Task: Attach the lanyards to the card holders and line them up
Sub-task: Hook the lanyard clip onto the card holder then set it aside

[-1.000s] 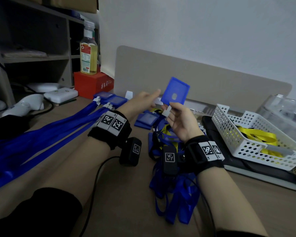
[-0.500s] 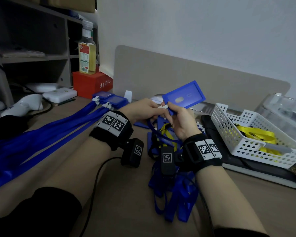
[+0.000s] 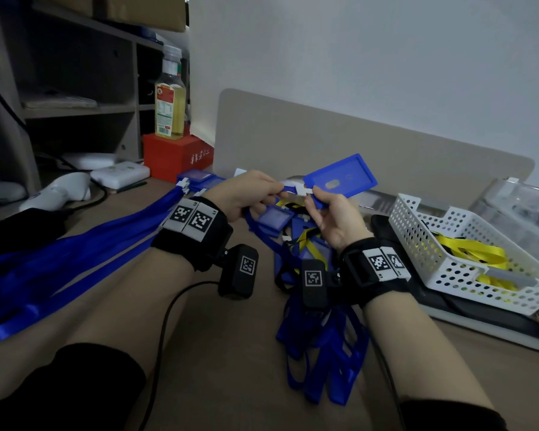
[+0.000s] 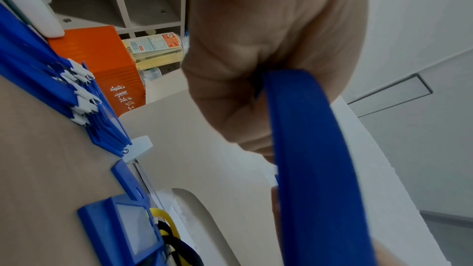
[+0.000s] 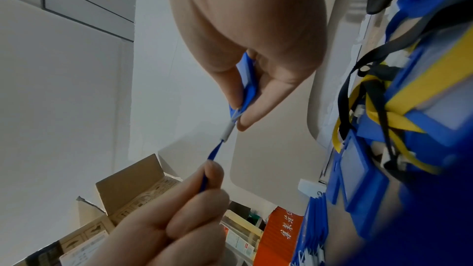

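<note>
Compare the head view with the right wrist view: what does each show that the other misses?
Only the head view shows the white basket holding yellow lanyards, the finished row of blue lanyards on the left, and the flat face of the card holder. Only the right wrist view shows the holder edge-on, with the white clip at its end, and an open cardboard box. Both show the right hand pinching the holder and the left hand pinching the blue strap.

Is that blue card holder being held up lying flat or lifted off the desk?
Lifted. The right hand pinches the blue card holder above the desk.
</note>
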